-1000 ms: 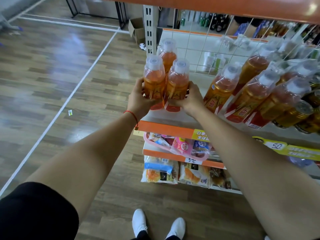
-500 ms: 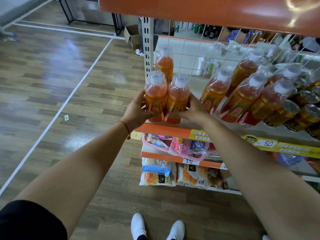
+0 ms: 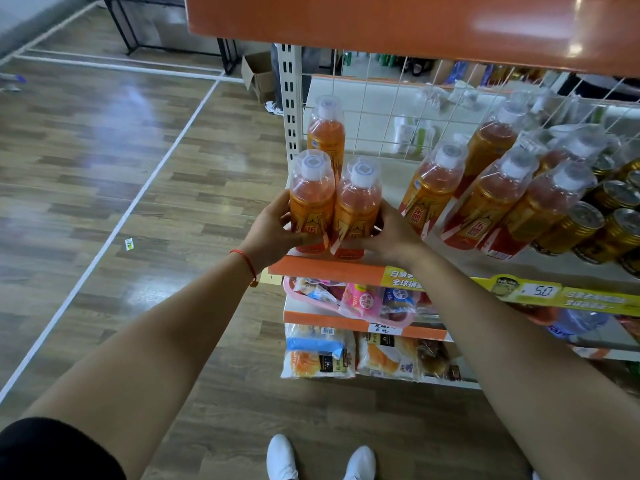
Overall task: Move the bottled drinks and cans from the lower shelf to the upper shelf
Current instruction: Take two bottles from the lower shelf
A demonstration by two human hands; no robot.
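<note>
Middle shelf (image 3: pixel 391 169) is carrying two bottles (image 3: pixel 356 206) standing upright and touching at its front left corner, a third bottle (image 3: pixel 327 133) standing behind them beside the upright post (image 3: pixel 291 98), a cluster of bottles (image 3: pixel 485 202) crowding the right side, and gold cans (image 3: pixel 609 230) sitting beyond those. Shelf below (image 3: pixel 346 322) is holding a pink basket (image 3: pixel 290 289) of snack packets (image 3: pixel 363 301). Bottom shelf (image 3: pixel 450 382) is bearing bagged bread (image 3: pixel 317 351) lying along its front.
</note>
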